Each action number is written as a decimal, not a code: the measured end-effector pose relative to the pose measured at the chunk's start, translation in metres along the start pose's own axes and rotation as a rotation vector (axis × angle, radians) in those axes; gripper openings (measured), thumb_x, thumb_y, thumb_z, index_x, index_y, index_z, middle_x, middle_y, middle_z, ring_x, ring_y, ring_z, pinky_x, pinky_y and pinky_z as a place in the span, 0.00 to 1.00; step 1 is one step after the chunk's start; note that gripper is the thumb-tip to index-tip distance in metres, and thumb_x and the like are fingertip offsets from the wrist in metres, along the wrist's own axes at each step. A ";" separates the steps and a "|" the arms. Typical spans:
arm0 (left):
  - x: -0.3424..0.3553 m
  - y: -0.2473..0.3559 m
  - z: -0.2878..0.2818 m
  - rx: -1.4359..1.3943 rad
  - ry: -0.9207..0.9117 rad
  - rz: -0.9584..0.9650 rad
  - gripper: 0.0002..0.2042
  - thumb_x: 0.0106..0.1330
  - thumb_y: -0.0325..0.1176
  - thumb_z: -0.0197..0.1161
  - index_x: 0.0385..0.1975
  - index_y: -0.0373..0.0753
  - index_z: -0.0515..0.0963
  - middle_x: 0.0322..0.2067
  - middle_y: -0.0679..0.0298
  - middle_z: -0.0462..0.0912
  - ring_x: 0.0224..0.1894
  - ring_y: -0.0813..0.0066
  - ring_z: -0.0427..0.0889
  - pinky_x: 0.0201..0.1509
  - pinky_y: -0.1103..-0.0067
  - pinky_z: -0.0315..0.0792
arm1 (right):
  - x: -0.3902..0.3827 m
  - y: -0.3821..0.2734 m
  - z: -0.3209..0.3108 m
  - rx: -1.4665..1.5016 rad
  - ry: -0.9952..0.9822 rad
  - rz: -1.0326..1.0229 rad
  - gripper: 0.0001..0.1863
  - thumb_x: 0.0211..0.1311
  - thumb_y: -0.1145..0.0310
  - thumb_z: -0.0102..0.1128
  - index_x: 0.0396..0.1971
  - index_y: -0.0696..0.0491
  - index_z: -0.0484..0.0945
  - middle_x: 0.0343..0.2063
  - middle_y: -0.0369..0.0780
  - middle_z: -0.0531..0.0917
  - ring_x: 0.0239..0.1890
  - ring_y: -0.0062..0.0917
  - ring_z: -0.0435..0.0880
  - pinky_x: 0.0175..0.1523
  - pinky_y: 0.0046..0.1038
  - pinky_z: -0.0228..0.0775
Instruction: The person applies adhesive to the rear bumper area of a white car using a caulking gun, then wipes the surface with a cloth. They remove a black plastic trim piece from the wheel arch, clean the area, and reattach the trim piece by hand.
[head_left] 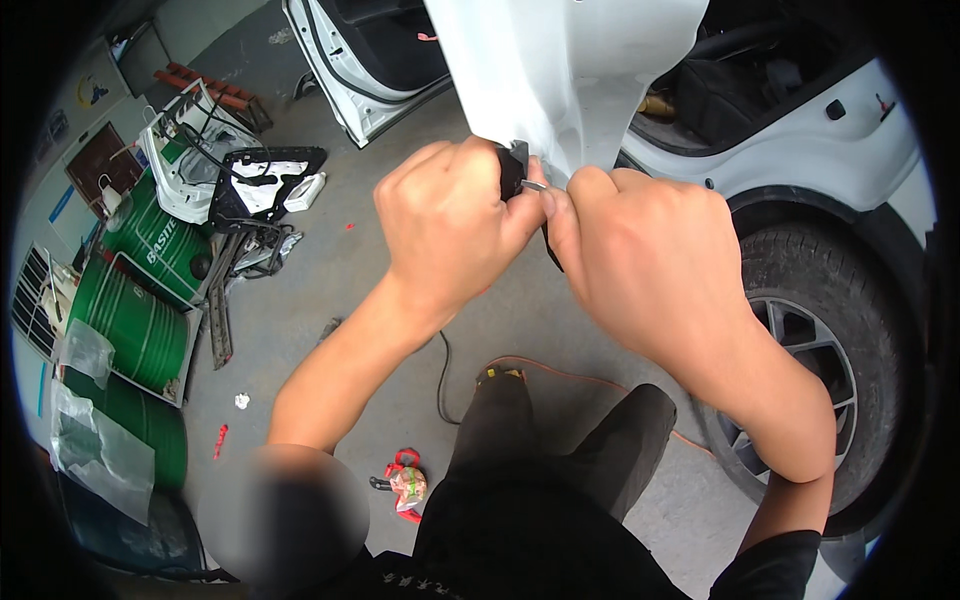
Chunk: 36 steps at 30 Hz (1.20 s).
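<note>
Both my hands meet at the lower edge of a white car body panel [530, 75]. My left hand [440, 215] is closed round a small black piece [513, 170], which looks like plastic or rubber trim; its far end is hidden by my fingers. Close beside it, my right hand [655, 250] is closed in a pinch on a thin metal-tipped tool [535, 186] whose tip touches or nearly touches the black piece. The rest of that tool is covered by my fingers. A dark strip shows between my hands, below the thumbs; what it belongs to I cannot tell.
A car wheel [800, 340] and open door frame [660, 140] stand to the right. Green drums [130, 320] and removed door parts [265, 185] line the left. An orange cable [570, 375] and a red-handled item [407, 483] lie on the floor near my legs.
</note>
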<state>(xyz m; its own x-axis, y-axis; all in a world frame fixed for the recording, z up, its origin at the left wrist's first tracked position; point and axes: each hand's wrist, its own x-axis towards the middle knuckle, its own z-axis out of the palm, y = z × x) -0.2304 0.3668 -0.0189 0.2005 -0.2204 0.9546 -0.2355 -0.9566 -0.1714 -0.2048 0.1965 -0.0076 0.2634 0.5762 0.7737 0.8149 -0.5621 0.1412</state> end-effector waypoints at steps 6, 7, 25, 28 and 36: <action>0.002 0.000 0.001 0.013 0.012 -0.001 0.15 0.40 0.32 0.73 0.14 0.39 0.69 0.11 0.63 0.71 0.14 0.63 0.70 0.17 0.71 0.64 | 0.002 -0.003 -0.001 -0.032 -0.042 0.038 0.16 0.62 0.64 0.58 0.18 0.55 0.70 0.12 0.40 0.74 0.13 0.33 0.75 0.19 0.32 0.66; 0.002 0.000 0.000 0.015 0.008 -0.005 0.15 0.40 0.32 0.73 0.14 0.39 0.69 0.11 0.63 0.71 0.14 0.63 0.71 0.17 0.72 0.64 | 0.002 -0.003 -0.001 -0.038 -0.054 0.044 0.15 0.62 0.64 0.59 0.18 0.55 0.70 0.12 0.40 0.74 0.13 0.34 0.75 0.19 0.33 0.66; -0.012 -0.004 -0.005 -0.146 -0.025 -0.088 0.15 0.41 0.33 0.70 0.19 0.39 0.67 0.18 0.61 0.71 0.21 0.61 0.72 0.19 0.70 0.66 | 0.021 0.008 0.018 0.407 0.125 -0.108 0.11 0.47 0.71 0.67 0.19 0.54 0.71 0.17 0.40 0.75 0.16 0.37 0.77 0.20 0.33 0.68; -0.023 -0.006 -0.007 -0.317 -0.068 -0.142 0.18 0.43 0.33 0.71 0.26 0.38 0.67 0.26 0.59 0.73 0.27 0.60 0.74 0.23 0.69 0.70 | 0.021 0.004 0.015 0.400 0.089 -0.087 0.12 0.47 0.69 0.70 0.20 0.55 0.73 0.17 0.40 0.75 0.15 0.35 0.77 0.20 0.32 0.68; -0.067 0.009 0.029 -0.707 0.238 -0.327 0.29 0.45 0.23 0.69 0.52 0.35 0.73 0.52 0.54 0.73 0.51 0.53 0.74 0.54 0.65 0.71 | 0.013 -0.027 0.034 0.202 0.220 0.096 0.17 0.45 0.65 0.76 0.20 0.55 0.72 0.15 0.39 0.74 0.13 0.30 0.75 0.19 0.28 0.67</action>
<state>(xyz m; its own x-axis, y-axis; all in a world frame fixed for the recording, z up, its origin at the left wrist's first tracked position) -0.2188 0.3672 -0.0914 0.1743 0.1713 0.9697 -0.7606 -0.6021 0.2431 -0.2054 0.2393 -0.0227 0.2441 0.3711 0.8959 0.8836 -0.4658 -0.0478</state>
